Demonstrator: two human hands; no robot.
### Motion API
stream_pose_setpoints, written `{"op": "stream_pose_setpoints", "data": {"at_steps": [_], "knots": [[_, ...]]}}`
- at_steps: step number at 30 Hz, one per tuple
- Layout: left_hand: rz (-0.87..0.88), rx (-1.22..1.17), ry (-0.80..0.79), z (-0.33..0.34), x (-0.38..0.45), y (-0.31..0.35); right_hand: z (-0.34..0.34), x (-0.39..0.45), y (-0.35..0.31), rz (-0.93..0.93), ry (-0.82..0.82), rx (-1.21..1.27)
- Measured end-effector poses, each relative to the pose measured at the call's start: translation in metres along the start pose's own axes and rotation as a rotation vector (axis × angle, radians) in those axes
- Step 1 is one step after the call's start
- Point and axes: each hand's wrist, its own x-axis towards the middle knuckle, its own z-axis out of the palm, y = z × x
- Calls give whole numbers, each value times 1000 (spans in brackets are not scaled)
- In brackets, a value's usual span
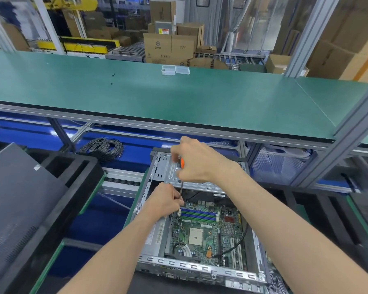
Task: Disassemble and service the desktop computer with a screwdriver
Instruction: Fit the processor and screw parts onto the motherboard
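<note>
Both forearms are bare and extend forward from the lower edge of view. The right hand [194, 164] is raised above the left, wrist bent, fingers curled in a closed grip. The left hand [165, 201] sits lower, fingertips [180, 201] pinched together, knuckles facing up.

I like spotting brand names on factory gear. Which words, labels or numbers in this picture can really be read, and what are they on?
None can be read for certain.
Cardboard boxes: printed logos and marks, too blurred.
Yellow sticker on a grey box: too small.
White labels on the computer case: lines of print, too small.
Motherboard: tiny white markings, unreadable.
Sticker on the dark panel: blurred.
</note>
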Motion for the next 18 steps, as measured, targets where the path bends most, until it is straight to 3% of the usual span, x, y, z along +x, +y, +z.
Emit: {"op": "stream_pose_setpoints", "data": {"at_steps": [4, 11, 14, 18], "knots": [[-24, -7, -4, -1, -1, 3, 4, 7, -11, 122, 49, -271], [-55, 40, 10, -2, -2, 4, -8, 8, -12, -91, -110, 9], [-50, 39, 11, -1, -1, 4, -1, 5, -6, -49, -16, 19], [-30, 64, 5, -1, -1, 6, 6, 8, -10, 128, 94, -280]]}}
